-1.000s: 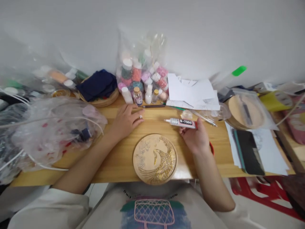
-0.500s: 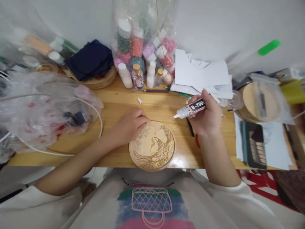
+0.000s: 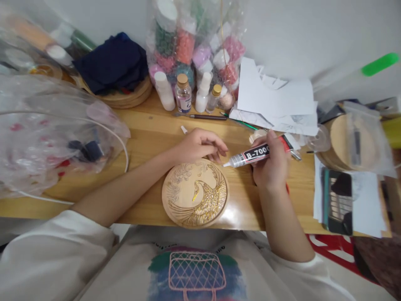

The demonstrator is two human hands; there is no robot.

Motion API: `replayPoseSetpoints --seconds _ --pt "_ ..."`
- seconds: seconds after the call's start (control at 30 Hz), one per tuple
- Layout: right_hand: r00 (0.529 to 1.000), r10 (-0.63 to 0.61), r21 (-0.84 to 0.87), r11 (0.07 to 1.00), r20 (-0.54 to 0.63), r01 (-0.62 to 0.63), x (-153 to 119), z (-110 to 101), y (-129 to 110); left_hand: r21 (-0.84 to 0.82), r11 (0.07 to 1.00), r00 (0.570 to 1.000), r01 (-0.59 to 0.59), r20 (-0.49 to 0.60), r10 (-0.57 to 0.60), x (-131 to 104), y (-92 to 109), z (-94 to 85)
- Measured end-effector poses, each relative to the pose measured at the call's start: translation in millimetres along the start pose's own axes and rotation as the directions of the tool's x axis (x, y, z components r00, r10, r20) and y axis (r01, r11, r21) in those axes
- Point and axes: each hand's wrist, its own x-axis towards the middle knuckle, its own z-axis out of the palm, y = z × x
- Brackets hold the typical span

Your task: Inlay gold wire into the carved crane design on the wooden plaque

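Observation:
My right hand is closed around a glue tube marked B-7000, its white nozzle pointing left and slightly down. My left hand hangs over the far edge of a round wooden board, its fingers loosely bent, apart and holding nothing. Its fingertips are near the nozzle without clearly touching it. The board lies flat at the table's front edge and carries a crane design lined in gold, with uncoloured cloud lines at upper left. A small white cap lies just behind my left hand.
Several small bottles stand at the back before a bag of coloured jars. A craft knife lies in front of them. Plastic bags and a white cable fill the left; papers and a dark case lie right.
My left hand has left the board's upper left edge and moved right, its fingers spreading toward the nozzle. The glue tube has lowered slightly and tilts less. The camera view has shifted a little.

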Motion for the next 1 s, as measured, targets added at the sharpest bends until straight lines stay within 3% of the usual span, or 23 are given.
replayPoseSetpoints --seconds 0.13,0.27,0.4,0.57,0.73,0.87,1.0 --pt "0.995 -0.092 -0.115 0.990 -0.041 0.087 -12 1 2 -0.057 0.998 0.996 -0.025 -0.091 0.020 -3 -3 2.0" --pt "0.994 -0.106 -0.208 0.972 0.029 0.110 -18 3 9 -0.055 0.998 0.993 -0.023 -0.113 0.017 -5 -3 2.6" --pt "0.988 -0.130 -0.231 0.962 0.088 0.148 -19 5 15 -0.026 1.000 0.993 -0.015 -0.115 0.012 -4 -1 3.2" --pt "0.971 -0.233 -0.232 0.943 0.053 0.239 -21 7 16 -0.034 0.999 0.987 -0.004 -0.161 -0.002 -5 0 4.2" --pt "0.937 -0.341 -0.257 0.901 0.081 0.350 -28 7 12 0.040 0.999 0.990 0.020 -0.138 -0.014 -5 3 2.4" --pt "0.925 -0.353 -0.322 0.868 0.137 0.379 -32 8 12 0.107 0.994 0.993 -0.032 -0.112 0.044 -5 4 0.9" --pt "0.884 -0.448 -0.285 0.837 0.135 0.468 -28 10 19 0.128 0.989 0.992 -0.071 -0.092 0.083 -4 3 -0.5"
